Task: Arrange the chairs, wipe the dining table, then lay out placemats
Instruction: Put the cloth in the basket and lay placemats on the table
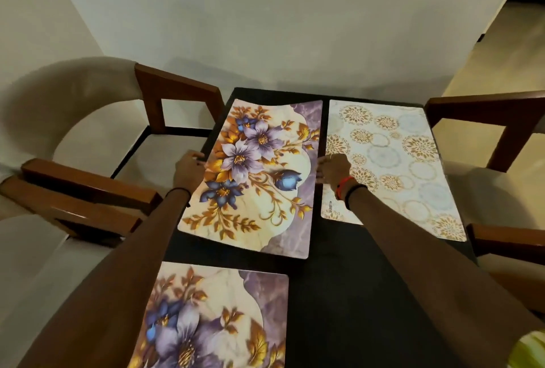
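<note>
Across the dark tabletop [348, 294] the placemat step is under way, and by the look of things the chairs and the wiping are behind us. Wooden chairs flank both long edges: one pair [165, 102] tucked along the left edge, another [483, 119] on the right. Three mats are down. A floral placemat [224, 317] sits at the near left corner, square to the edge. A gold-and-blue circle placemat [395, 161] lies flat at the far right corner. Between them, at the far left, the second floral placemat [256, 173] is the one in play — skewed off square, its far edge curling up slightly.

The left hand [188, 170] pinches that mat's left edge, fingers curled over it. The right hand [333, 173] works the mat's right edge in the gap beside the circle mat, fingers bent toward it; whether they actually grip it I cannot tell.

Next call, I'd say: swing this mat square with the left edge, level with its neighbour, then press the curl flat. The near right corner has no mat yet.
</note>
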